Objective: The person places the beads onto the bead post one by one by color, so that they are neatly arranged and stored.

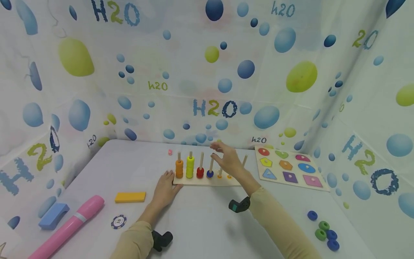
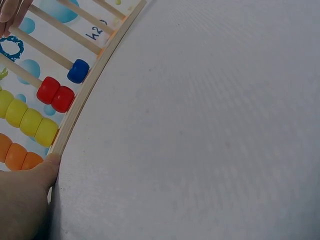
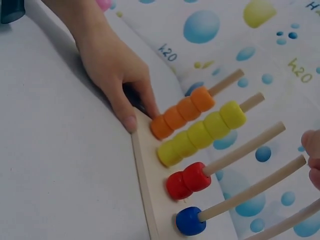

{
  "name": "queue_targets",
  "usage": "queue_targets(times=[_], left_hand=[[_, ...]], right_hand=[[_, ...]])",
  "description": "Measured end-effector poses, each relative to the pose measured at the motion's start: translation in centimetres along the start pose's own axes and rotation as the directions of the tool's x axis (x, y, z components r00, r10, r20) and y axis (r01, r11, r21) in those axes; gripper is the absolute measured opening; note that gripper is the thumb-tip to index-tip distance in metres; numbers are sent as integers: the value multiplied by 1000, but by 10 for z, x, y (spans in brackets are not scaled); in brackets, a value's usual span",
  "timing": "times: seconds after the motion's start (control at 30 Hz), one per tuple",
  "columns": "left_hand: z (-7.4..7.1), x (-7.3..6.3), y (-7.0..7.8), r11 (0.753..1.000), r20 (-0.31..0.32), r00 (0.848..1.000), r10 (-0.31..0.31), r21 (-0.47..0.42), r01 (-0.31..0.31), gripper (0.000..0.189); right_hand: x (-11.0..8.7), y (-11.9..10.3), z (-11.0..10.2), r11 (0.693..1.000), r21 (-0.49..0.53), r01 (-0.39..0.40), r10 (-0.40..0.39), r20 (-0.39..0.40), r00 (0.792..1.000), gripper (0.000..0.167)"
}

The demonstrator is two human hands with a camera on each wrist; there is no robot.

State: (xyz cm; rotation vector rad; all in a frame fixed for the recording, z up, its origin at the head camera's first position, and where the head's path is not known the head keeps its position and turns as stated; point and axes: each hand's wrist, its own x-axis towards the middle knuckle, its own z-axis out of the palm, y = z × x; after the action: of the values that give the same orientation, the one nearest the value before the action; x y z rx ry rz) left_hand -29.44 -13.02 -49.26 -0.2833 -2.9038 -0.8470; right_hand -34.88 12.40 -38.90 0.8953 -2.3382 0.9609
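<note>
A wooden peg stacker [image 1: 194, 182] stands upright on the table, its pegs in a row. Several orange beads [image 1: 179, 169] and yellow beads [image 1: 189, 167] fill the two left pegs, followed by two red beads [image 3: 188, 181] and one blue bead [image 3: 191, 221]. My left hand [image 1: 164, 190] holds the stacker's left end, thumb at the front edge and fingers behind. Above the blue bead's peg is my right hand [image 1: 228, 158], its thumb and fingers apart near the peg's top, nothing visible between them. Its forearm partly hides the right pegs.
Loose blue beads [image 1: 331, 235] and green beads [image 1: 321, 235] lie at the right. Behind them is a shape puzzle board [image 1: 279, 176]. On the left lie a yellow block [image 1: 130, 197], a poker chip [image 1: 118, 221], a blue block [image 1: 53, 216] and a large pink marker [image 1: 66, 230].
</note>
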Motion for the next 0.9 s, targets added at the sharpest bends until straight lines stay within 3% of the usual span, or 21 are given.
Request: queue_targets(times=[0.17, 0.47, 0.7, 0.9], left_hand=[[0, 1, 0, 1000, 3, 1000, 7, 5, -7, 67], [1, 1, -1, 1000, 15, 1000, -14, -6, 14, 66], [2, 0, -2, 1000, 3, 1000, -9, 3, 9, 66], [1, 1, -2, 1000, 12, 1000, -6, 8, 6, 67]], right_hand=[[-4, 0, -8, 999, 26, -19, 20, -35, 999, 30], [-24, 15, -37, 988, 92, -126, 136, -111, 985, 33], [-56, 40, -75, 969, 129, -209, 233, -211, 949, 31], [-99, 60, -108, 926, 90, -366, 377, -198, 905, 29]])
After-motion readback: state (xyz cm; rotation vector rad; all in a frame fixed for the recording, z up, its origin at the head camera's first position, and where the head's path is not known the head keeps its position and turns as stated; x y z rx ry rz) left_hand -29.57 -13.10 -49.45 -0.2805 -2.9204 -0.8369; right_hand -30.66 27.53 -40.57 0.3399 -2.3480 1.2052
